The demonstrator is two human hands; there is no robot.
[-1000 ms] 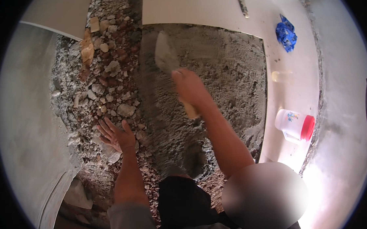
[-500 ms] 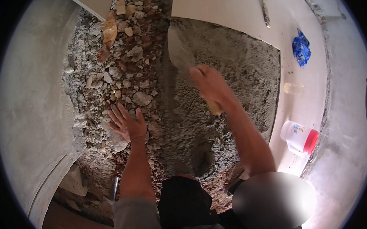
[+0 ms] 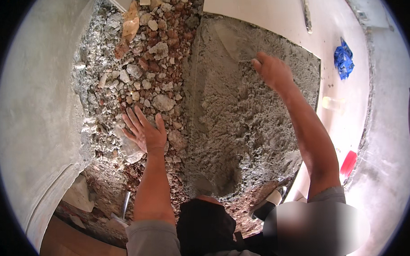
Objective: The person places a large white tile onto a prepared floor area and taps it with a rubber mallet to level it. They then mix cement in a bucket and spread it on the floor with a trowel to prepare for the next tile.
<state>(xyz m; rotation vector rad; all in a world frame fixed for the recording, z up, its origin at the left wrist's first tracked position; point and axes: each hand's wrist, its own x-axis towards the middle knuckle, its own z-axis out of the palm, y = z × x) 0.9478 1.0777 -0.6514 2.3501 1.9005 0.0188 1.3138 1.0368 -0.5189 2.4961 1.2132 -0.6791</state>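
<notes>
My left hand [image 3: 147, 133] lies with its fingers spread on a pale stone [image 3: 132, 151] among broken rubble [image 3: 135, 80]. In my right hand [image 3: 274, 72] is the handle of a trowel, closed in the fingers. Its flat, mortar-smeared blade [image 3: 229, 40] points away and to the left, over the far part of a grey wet mortar bed [image 3: 249, 113]. The handle itself is mostly hidden by the hand. Beside the rubble, the bed's left edge runs straight; its surface is smoother at the far left and lumpy nearer to me.
Pale tiles [image 3: 273, 10] border the mortar at the back and right. On them lie a hammer-like tool [image 3: 307, 14], a crumpled blue bag [image 3: 343, 60], a clear cup [image 3: 332, 103] and a red-lidded jug [image 3: 348, 164]. A shiny metal tool [image 3: 126, 205] lies near left, below the plastered wall [image 3: 41, 97].
My right hand has swept the trowel to the right across the far mortar. The left hand stays on the stone. The view has shifted slightly, and my right arm now covers much of the jug.
</notes>
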